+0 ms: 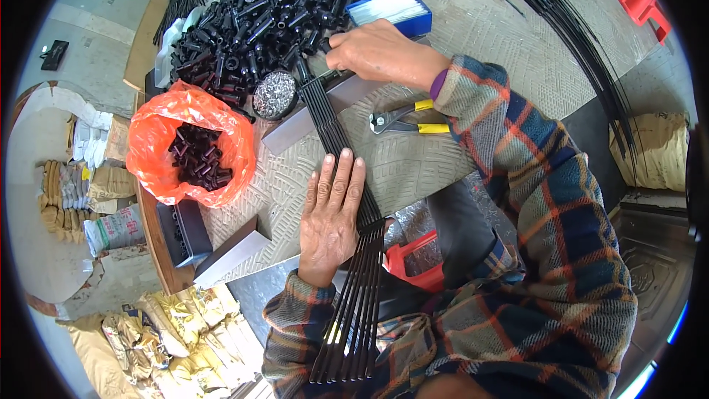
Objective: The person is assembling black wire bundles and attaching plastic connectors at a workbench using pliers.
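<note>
My left hand lies flat with its fingers stretched out, pressing on a row of thin black rods. The rods run side by side across the patterned table and fan out past its near edge over my lap. At their far end, my right hand is closed, its fingertips pinching a black tubular part beside the big heap of similar black parts. Another such part sits at the tips of the rods. The undersides of my right fingers are hidden.
An orange plastic bag holds more black parts. Yellow-handled pliers lie right of the rods, near metal angle bars. A round tin of shiny bits and a blue box of white sticks stand by the heap. Long black rods lie far right.
</note>
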The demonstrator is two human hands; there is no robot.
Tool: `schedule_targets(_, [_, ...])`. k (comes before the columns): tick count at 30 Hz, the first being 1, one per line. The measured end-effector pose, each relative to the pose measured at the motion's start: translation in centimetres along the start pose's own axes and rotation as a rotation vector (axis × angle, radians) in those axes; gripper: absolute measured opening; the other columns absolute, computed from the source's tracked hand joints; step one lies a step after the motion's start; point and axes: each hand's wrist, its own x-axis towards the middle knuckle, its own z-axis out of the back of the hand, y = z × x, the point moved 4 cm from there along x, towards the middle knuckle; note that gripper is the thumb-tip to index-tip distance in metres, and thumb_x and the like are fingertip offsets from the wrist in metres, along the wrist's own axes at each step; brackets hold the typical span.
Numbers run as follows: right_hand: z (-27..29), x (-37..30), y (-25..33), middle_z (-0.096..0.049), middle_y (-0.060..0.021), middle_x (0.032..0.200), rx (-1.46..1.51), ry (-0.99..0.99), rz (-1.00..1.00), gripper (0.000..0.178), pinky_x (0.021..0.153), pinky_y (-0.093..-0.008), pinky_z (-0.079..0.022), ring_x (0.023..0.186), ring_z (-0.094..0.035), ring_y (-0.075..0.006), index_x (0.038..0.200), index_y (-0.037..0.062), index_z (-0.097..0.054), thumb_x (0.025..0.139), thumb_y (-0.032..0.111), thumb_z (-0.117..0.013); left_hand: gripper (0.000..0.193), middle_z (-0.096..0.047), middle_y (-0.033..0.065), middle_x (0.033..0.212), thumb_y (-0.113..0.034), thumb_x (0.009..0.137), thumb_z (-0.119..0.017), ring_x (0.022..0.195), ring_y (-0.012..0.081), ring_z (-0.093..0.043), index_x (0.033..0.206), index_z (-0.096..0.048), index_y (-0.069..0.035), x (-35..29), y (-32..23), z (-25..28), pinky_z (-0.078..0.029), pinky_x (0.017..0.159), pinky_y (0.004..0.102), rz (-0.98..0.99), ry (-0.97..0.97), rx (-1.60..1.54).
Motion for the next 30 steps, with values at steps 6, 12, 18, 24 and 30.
schedule_targets(6, [0.0,0.3,-0.3,-0.052,-0.0034,0.072,0.064,-0.027,-0.015,0.008,0.06,-0.0383,-0.044,0.078,-0.057,-0.0246,0.071,0.0077,-0.052,0.077,0.011,-0.057,0.066,-0.024,0.0128,0.143,-0.006,0.073,-0.044,0.132,0.0282,-0.023,0.137,-0.028,-0.006,0.2,0.0,0.0,-0.022,0.107,0.0392,-0.016,-0.028,-0.021])
schedule_targets(12, [-1.0,1.0,-0.3,-0.052,-0.0027,0.072,0.196,0.028,-0.007,0.009,0.064,-0.0374,-0.044,0.078,-0.055,-0.0235,0.073,0.0072,-0.052,0.077,0.012,-0.058,0.064,-0.024,0.0168,0.142,-0.004,0.073,-0.044,0.131,0.0309,-0.026,0.135,-0.03,-0.004,0.1,0.0,0.3,-0.027,0.105,0.0369,-0.016,-0.089,-0.108])
schedule_targets(18, [0.0,1.1,-0.7,-0.054,-0.0054,0.079,0.256,-0.18,0.169,0.009,0.068,-0.036,-0.044,0.08,-0.053,-0.0252,0.079,0.0069,-0.055,0.079,0.016,-0.058,0.066,-0.022,0.0174,0.142,-0.008,0.073,-0.047,0.132,0.0311,-0.022,0.136,-0.027,-0.003,0.2,-0.1,0.0,-0.02,0.107,0.0398,-0.024,-0.084,-0.137])
schedule_targets(24, [5.1,-0.8,-8.0,-0.058,-0.0098,0.079,0.011,-0.19,-0.257,0.011,0.069,-0.0367,-0.044,0.079,-0.056,-0.0279,0.078,0.0058,-0.064,0.075,0.015,-0.06,0.087,-0.026,0.0126,0.142,-0.055,0.071,-0.058,0.131,0.0297,-0.025,0.136,-0.028,-0.004,0.2,-0.2,1.0,-0.02,0.106,0.041,-0.021,-0.084,-0.156])
schedule_targets(30, [4.6,-1.5,-9.7,-0.058,-0.0107,0.085,-0.098,-0.009,-0.201,0.008,0.072,-0.0364,-0.044,0.082,-0.057,-0.0272,0.077,0.0068,-0.064,0.073,0.013,-0.061,0.091,-0.03,0.0123,0.14,-0.062,0.069,-0.057,0.131,0.0291,-0.026,0.134,-0.032,-0.003,-2.4,-1.2,0.3,-0.021,0.106,0.0412,0.008,-0.075,-0.154])
